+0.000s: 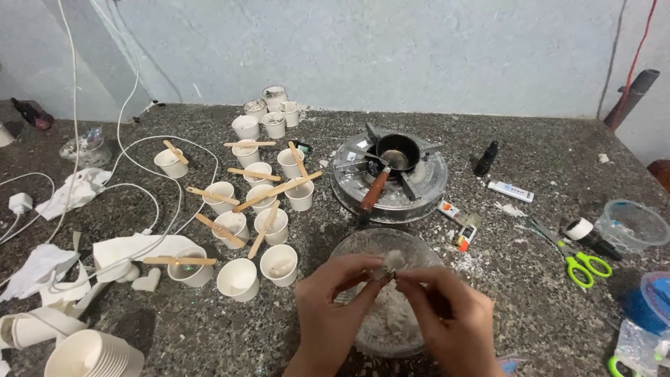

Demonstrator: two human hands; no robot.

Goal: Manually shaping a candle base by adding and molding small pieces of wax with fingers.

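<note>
Lower centre: left hand (333,293) & right hand (447,307) both pinching white wax chunk (394,262), over glass bowl (363,244) on bench (530,293), small pan on stove (391,171) above, paper cups w/ sticks (262,202) centre-left.

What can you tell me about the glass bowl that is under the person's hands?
The glass bowl is round, clear and looks thick-walled. It stands upright on the dark speckled counter, just in front of the small round stove. Inside lies white, crumbly, waxy-looking material. The left hand and right hand are above it, and their fingers pinch a whitish lump over the bowl. Whether they touch the rim is unclear.
</note>
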